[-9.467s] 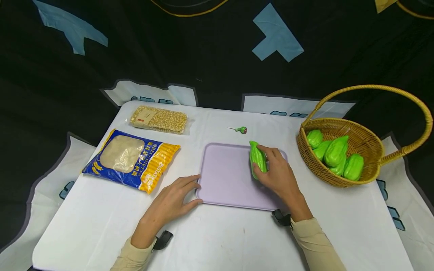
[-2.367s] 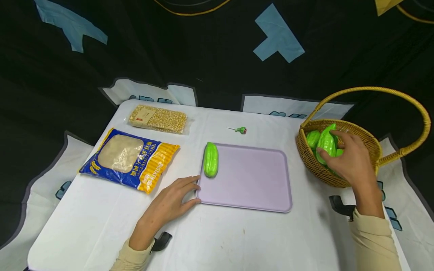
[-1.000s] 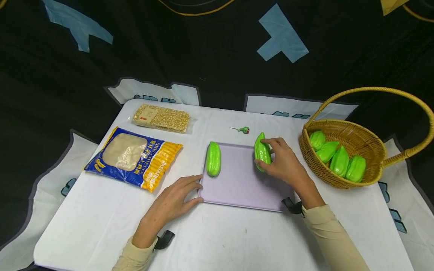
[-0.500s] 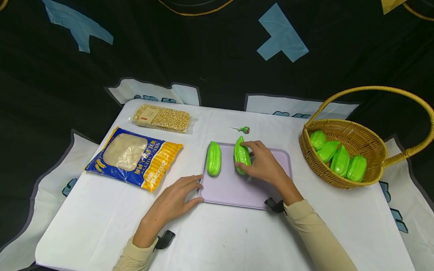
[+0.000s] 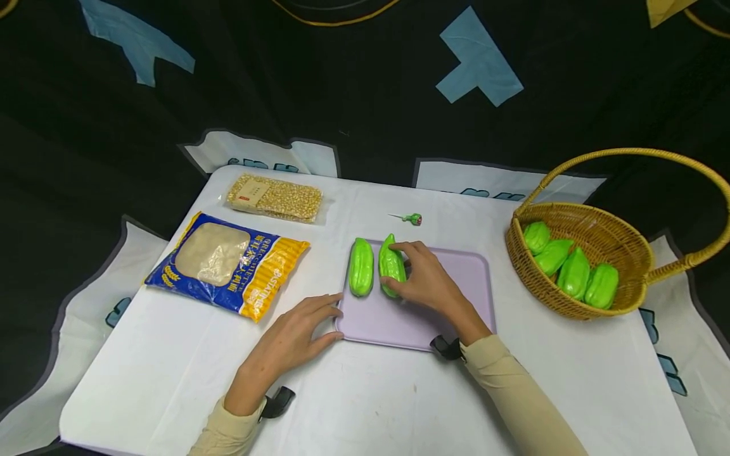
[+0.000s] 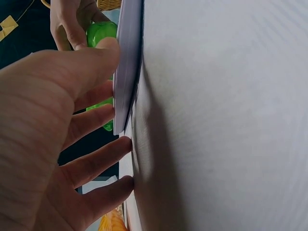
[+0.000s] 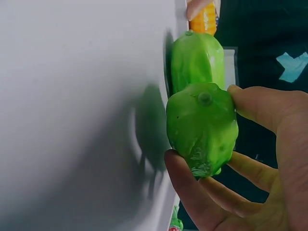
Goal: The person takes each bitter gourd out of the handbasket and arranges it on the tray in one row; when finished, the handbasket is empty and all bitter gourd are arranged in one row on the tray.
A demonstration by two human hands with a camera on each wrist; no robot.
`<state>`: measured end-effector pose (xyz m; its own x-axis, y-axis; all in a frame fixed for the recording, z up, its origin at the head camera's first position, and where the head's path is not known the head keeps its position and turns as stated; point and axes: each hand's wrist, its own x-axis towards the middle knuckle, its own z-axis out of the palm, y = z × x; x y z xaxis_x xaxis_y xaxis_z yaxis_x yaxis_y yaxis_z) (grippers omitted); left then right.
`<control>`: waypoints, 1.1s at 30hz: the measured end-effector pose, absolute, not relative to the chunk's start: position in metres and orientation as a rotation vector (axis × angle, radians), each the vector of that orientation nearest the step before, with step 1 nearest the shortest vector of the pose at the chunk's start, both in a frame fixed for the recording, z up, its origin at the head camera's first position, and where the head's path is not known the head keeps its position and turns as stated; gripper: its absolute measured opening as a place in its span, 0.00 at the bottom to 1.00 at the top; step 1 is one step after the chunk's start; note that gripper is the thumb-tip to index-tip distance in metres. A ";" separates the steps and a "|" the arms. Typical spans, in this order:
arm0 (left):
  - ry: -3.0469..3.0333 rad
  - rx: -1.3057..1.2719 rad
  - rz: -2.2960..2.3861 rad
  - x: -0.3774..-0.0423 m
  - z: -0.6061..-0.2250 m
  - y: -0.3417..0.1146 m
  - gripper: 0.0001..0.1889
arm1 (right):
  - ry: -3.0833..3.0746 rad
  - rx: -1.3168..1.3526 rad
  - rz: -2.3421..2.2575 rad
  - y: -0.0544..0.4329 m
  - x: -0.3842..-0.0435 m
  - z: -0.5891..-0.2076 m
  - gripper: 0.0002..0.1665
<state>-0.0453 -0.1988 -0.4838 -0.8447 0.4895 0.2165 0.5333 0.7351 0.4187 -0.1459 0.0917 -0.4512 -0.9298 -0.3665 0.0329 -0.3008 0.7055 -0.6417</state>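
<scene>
My right hand (image 5: 424,278) grips a glossy green ridged gourd (image 5: 391,266) with a pointed tip, thumb on one side and fingers on the other. In the right wrist view, a shadow shows between this gourd (image 7: 202,127) and the tray, so it is held just above the surface. Just left of it, a second green gourd (image 5: 360,267) lies lengthwise along the left side of the lilac tray (image 5: 450,316). My left hand (image 5: 293,335) rests beside the tray's lower left corner, fingers spread and extended, thumb and fingertips at the rim.
A wicker basket (image 5: 519,272) with a tall handle stands at the right, holding several green gourds (image 5: 573,273). A blue and yellow pasta bag (image 5: 228,263) and a pack of yellow grains (image 5: 276,197) lie at the left. Behind the tray is a small green lollipop (image 5: 414,219).
The first gourd was laid at the tray's left. My right hand then took another from the basket and carried it leftward over the tray beside the first. My left hand stayed put.
</scene>
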 end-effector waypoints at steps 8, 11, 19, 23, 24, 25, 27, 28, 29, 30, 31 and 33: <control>-2.861 -0.836 -0.732 -0.048 -0.481 -0.198 0.19 | 2.827 -0.525 -1.006 0.086 -0.150 -0.450 0.44; -2.862 -0.836 -0.737 -0.048 -0.481 -0.197 0.19 | 2.823 -0.529 -1.002 0.084 -0.151 -0.450 0.45; -2.862 -0.838 -0.738 -0.047 -0.482 -0.197 0.19 | 2.803 -0.502 -0.975 0.081 -0.149 -0.455 0.46; -2.865 -0.836 -0.733 -0.046 -0.482 -0.198 0.19 | 2.811 -0.488 -0.967 0.080 -0.149 -0.457 0.46; -2.864 -0.834 -0.731 -0.046 -0.482 -0.198 0.19 | 2.813 -0.487 -0.967 0.080 -0.149 -0.457 0.46; -2.863 -0.834 -0.729 -0.046 -0.482 -0.198 0.19 | 2.814 -0.486 -0.965 0.080 -0.148 -0.457 0.47; -2.861 -0.834 -0.725 -0.045 -0.483 -0.198 0.19 | 2.818 -0.483 -0.960 0.080 -0.148 -0.457 0.47; -2.860 -0.833 -0.724 -0.045 -0.483 -0.198 0.19 | 2.820 -0.483 -0.957 0.080 -0.147 -0.457 0.48; -2.858 -0.834 -0.724 -0.045 -0.483 -0.198 0.19 | 2.821 -0.481 -0.955 0.080 -0.147 -0.457 0.48; -2.857 -0.834 -0.725 -0.045 -0.483 -0.198 0.19 | 2.822 -0.481 -0.953 0.080 -0.147 -0.457 0.48; -2.857 -0.835 -0.726 -0.045 -0.484 -0.198 0.19 | 2.822 -0.481 -0.953 0.080 -0.147 -0.457 0.48; -2.856 -0.833 -0.732 -0.045 -0.484 -0.199 0.18 | 2.822 -0.483 -0.955 0.080 -0.147 -0.457 0.48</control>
<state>-0.0446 -0.1986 -0.4837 -0.8492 0.4877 0.2024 0.5249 0.7383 0.4234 -0.1465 0.0802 -0.4574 -0.9414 -0.3370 -0.0144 -0.2591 0.7497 -0.6089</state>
